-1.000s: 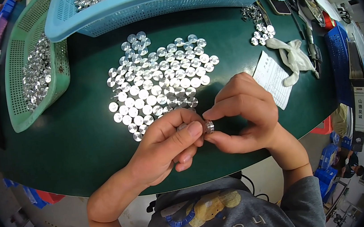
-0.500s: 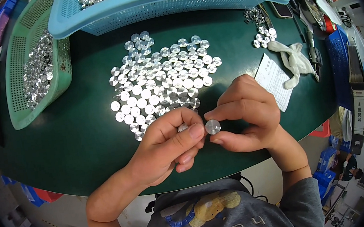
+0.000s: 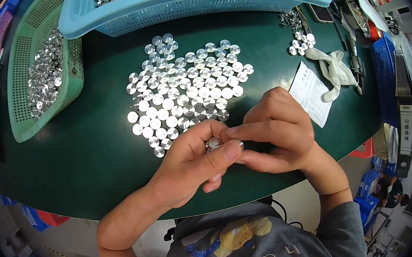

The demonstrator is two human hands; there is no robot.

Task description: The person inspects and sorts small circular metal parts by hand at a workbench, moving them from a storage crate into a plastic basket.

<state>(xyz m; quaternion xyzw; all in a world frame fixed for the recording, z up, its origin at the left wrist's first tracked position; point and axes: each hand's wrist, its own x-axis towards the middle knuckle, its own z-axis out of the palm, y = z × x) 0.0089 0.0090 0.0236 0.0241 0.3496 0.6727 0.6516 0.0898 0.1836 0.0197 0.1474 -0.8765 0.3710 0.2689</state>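
Observation:
My left hand (image 3: 193,161) and my right hand (image 3: 273,131) meet just above the near edge of a dark green table (image 3: 92,156). Together their fingertips pinch one small shiny round metal disc (image 3: 213,143); the left thumb lies across it and the right index finger touches it from the right. Just beyond my hands, a flat spread of several identical silver discs (image 3: 186,85) covers the middle of the table, laid side by side.
A light blue mesh basket (image 3: 191,3) holding more discs stands at the far edge. A green mesh basket (image 3: 60,94) with discs sits at the left. A white paper slip (image 3: 309,94), a crumpled white cloth (image 3: 334,70) and a small disc cluster (image 3: 300,41) lie right.
The disc, held up between the fingertips half a second ago, now sits lower between both hands with the left thumb closed over it. The hands stayed in place.

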